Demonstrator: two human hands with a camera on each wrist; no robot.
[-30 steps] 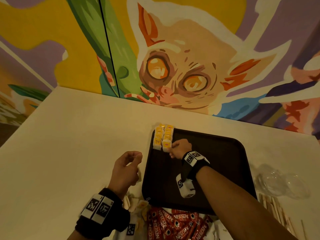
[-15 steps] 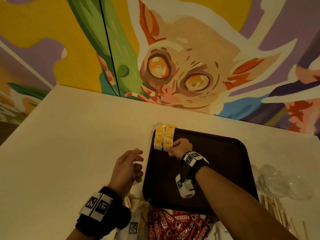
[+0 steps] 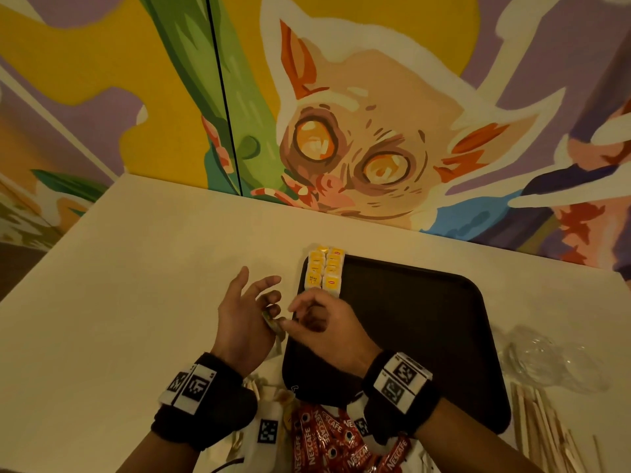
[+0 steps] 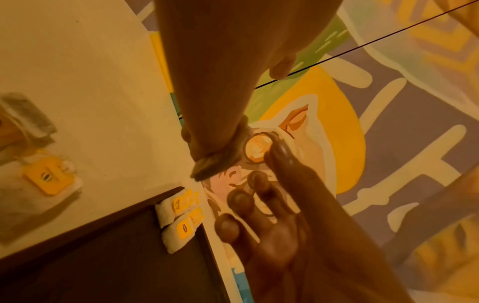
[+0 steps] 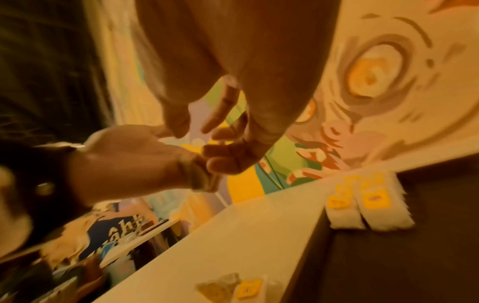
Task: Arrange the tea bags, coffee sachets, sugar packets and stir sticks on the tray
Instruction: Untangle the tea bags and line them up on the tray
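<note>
white table [image 3: 129, 302], left hand [image 3: 244, 322] splayed holding tea bags [image 3: 271, 320], right hand [image 3: 321, 322] pinching them

A café or hospitality corner is suggested, though the exact kind of venue cannot be told; a large painted mural [image 3: 341, 131] of a wide-eyed, big-eared animal among green stems, yellow and purple shapes is seen covering the wall behind a plain cream table [image 3: 136, 285]; a dark serving tray [image 3: 426, 319] is set on the table, with tagged tea bags [image 3: 324, 268] lined up in two rows at its far left corner; red Nescafé coffee sachets [image 3: 327, 442] are heaped at the near edge; wooden stir sticks [image 3: 543, 428] are laid to the right, beside crumpled clear plastic wrapping [image 3: 546, 360]; warm, dim lighting is cast over everything.
</note>
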